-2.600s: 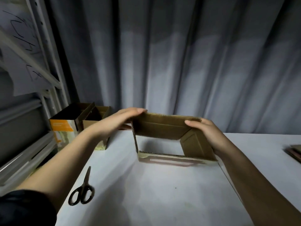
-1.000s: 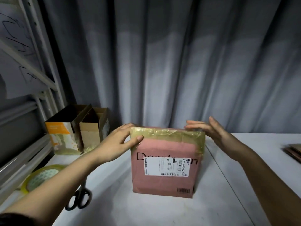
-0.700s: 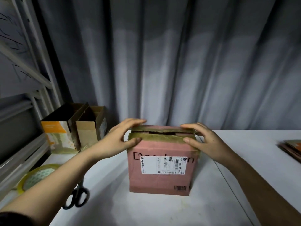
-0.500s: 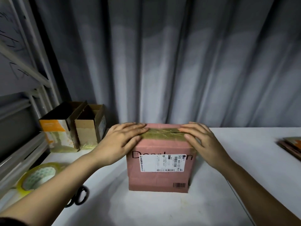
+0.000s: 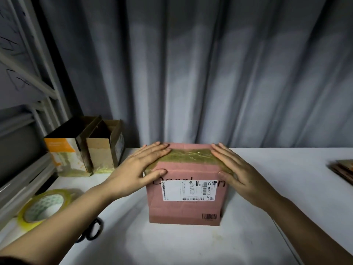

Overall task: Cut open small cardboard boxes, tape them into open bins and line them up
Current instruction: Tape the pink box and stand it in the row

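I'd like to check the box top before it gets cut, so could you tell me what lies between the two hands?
In the head view, yellowish tape across the pink box lies between the left hand and the right hand.

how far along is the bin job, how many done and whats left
Done: two open bins stand side by side at the table's back left. In hand: the pink box stands taped along its top, left hand and right hand pressing flat on it. Left: cutting this one open, taping it into a bin and lining it up; scissors and tape roll lie at the left.
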